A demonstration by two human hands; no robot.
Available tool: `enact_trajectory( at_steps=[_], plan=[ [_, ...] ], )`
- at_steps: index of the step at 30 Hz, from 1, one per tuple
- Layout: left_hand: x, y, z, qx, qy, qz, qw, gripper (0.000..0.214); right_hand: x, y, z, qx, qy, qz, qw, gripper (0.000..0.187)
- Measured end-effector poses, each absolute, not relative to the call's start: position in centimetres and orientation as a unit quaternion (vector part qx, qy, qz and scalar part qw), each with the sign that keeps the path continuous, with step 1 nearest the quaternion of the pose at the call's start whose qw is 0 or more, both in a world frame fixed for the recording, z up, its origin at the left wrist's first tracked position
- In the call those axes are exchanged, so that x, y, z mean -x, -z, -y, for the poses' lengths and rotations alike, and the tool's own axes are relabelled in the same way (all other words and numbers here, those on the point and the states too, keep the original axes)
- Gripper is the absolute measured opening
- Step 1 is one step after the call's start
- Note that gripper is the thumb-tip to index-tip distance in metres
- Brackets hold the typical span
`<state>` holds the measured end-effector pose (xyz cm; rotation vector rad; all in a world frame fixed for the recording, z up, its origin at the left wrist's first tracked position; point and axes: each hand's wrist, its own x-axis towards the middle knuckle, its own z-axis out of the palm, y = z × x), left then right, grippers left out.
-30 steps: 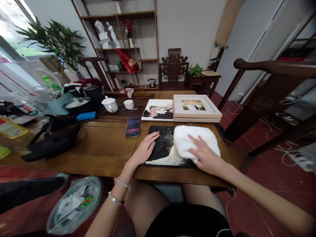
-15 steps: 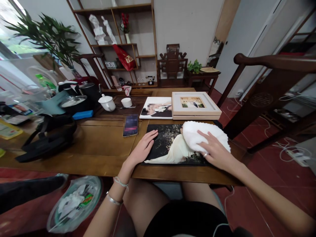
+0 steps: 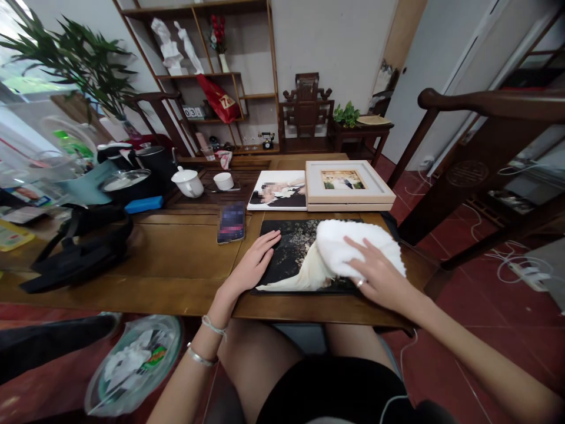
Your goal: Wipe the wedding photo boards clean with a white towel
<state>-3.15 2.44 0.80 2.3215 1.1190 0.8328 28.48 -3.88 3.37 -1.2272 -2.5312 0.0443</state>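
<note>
The dark picture (image 3: 291, 250) lies flat on the brown wooden bench (image 3: 176, 241), right in front of me. It is a flat oblong, mostly black, with pale specks and a long creamy shape that spreads out like a skirt. My left hand (image 3: 253, 262) rests on the picture's left edge, fingers straight and close together, gripping nothing. A soft, fluffy white cloth (image 3: 332, 247) with a bumpy edge covers the right part of the picture. My right hand (image 3: 375, 274) lies on top of the cloth, fingers stretched out and a bit apart, not curled shut. There is a shiny ring (image 3: 361, 283) on it. Left of the picture is a flat phone (image 3: 231, 223). Just behind the picture are a thin white-edged photo (image 3: 286, 191) and a thick, square-cornered frame (image 3: 377, 184) of pale wood, side by side.
</note>
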Motion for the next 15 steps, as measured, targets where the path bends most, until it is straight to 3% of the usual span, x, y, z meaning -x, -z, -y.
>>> enact_trajectory(
  at_steps=[4, 8, 15],
  plan=[
    [3.0, -0.8, -2.4, -0.838, -0.297, -0.406, 0.212, 0.041, -29.5, -3.0, 1.8, 0.497, 0.015, 0.854, 0.154, 0.038],
    [2.9, -0.7, -2.4, -0.836, -0.300, -0.408, 0.212, 0.041, -24.3, -3.3, 3.1, 0.470, 0.002, 0.873, 0.128, 0.039],
    [3.3, -0.6, -2.4, -0.832, -0.302, -0.409, 0.223, 0.040, -16.7, -3.6, 6.0, 0.413, -0.037, 0.892, 0.180, 0.032]
  ],
)
